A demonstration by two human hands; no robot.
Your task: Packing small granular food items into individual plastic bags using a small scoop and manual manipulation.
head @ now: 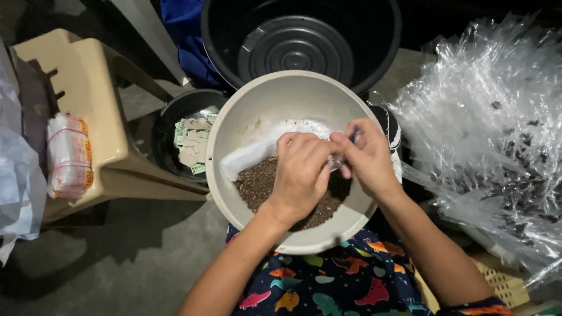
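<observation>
A beige round bowl (246,111) rests on my lap, holding a heap of small dark brown grains (257,184) and a white plastic sheet (263,143). My left hand (301,175) and my right hand (369,158) meet over the bowl's middle, fingers pinched together on a small clear plastic packet (335,162) between them. A thin blue item (353,136) pokes out from my right fingers. What the packet contains is hidden by my fingers.
A large black tub (386,35) sits beyond the bowl. A small black pot with green paper slips (190,143) lies left of it. A tan plastic chair (105,111) bears a wrapped bundle (69,155). Filled clear packets (497,129) pile up on the right.
</observation>
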